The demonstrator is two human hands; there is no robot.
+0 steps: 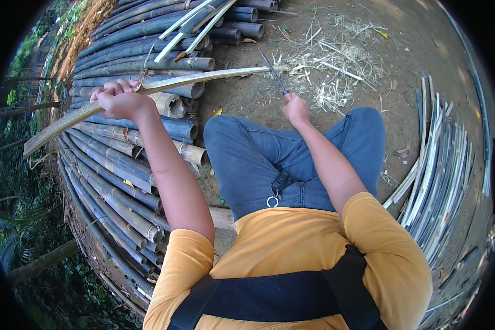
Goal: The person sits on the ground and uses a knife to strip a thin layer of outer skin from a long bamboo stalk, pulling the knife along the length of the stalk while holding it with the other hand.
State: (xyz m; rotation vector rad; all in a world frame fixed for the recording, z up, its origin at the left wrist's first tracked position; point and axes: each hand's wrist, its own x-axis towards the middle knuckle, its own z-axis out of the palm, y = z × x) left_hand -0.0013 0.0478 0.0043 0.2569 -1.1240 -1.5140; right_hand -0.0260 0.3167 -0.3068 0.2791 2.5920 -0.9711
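Observation:
My left hand (120,100) is wrapped round a long pale split bamboo strip (203,76), out over the stacked poles on the left. The strip slants from the far left, its far end reaching over the ground ahead of my knees. In my right hand (296,109), above my lap, is a knife (273,72) with a long, thin dark blade pointing forward and left. The blade crosses close to the strip's far end; whether they touch I cannot tell. Much of the knife's handle is hidden in my fist.
Stacked bamboo poles (143,41) fill the left side, with several split pieces (195,27) lying on top. Pale shavings (341,66) are heaped on the dirt ground ahead. A bundle of thin bamboo strips (437,181) lies at the right.

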